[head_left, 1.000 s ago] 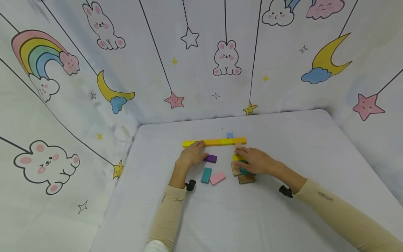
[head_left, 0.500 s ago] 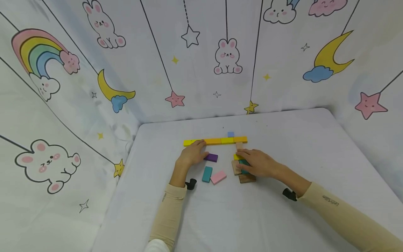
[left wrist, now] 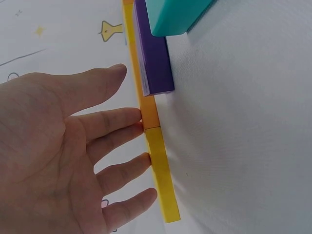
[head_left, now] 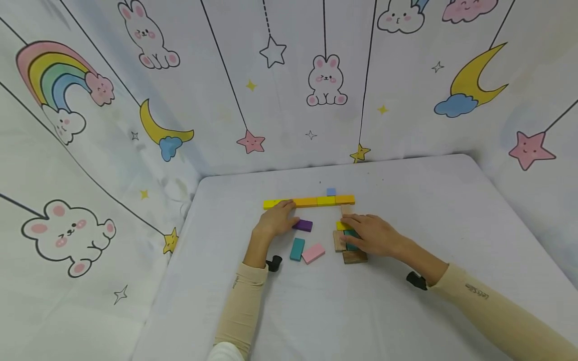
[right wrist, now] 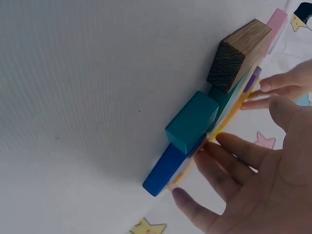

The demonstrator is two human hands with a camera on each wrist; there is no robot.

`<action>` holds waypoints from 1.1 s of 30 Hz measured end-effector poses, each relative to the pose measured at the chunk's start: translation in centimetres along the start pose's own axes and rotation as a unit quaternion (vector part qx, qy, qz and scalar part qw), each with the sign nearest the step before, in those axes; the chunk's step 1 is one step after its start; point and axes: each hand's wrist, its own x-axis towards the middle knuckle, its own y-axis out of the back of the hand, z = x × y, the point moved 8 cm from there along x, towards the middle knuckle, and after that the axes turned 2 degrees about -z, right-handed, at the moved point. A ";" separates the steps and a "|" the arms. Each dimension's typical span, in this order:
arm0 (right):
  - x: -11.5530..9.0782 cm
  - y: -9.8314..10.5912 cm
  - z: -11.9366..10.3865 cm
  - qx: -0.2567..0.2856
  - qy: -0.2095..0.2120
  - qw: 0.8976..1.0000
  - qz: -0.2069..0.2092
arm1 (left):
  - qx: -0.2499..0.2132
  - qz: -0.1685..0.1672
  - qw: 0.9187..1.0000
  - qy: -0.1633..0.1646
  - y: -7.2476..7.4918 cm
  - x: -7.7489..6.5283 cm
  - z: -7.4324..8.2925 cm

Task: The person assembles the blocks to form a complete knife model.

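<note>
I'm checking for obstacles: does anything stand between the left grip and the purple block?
Nothing visible: the left grip is right at the purple block's left end. The pink block and teal block beside it lie to the near side.

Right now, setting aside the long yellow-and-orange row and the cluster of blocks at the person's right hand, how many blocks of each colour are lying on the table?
Purple rectangular block: 1
Teal rectangular block: 1
Pink rectangular block: 1
Small light blue block: 1
Total: 4
</note>
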 end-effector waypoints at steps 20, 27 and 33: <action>-1.2 0.2 -0.3 -0.048 -0.023 0.999 0.003 | 0.004 -0.001 1.000 0.001 0.2 0.0 0.2; -1.6 0.2 -0.5 -0.062 -0.040 0.997 0.005 | 0.004 -0.002 1.000 0.003 0.0 -0.1 0.1; -2.1 0.5 -0.5 -0.059 -0.054 0.997 0.010 | 0.003 -0.001 1.000 0.005 0.1 -0.2 0.1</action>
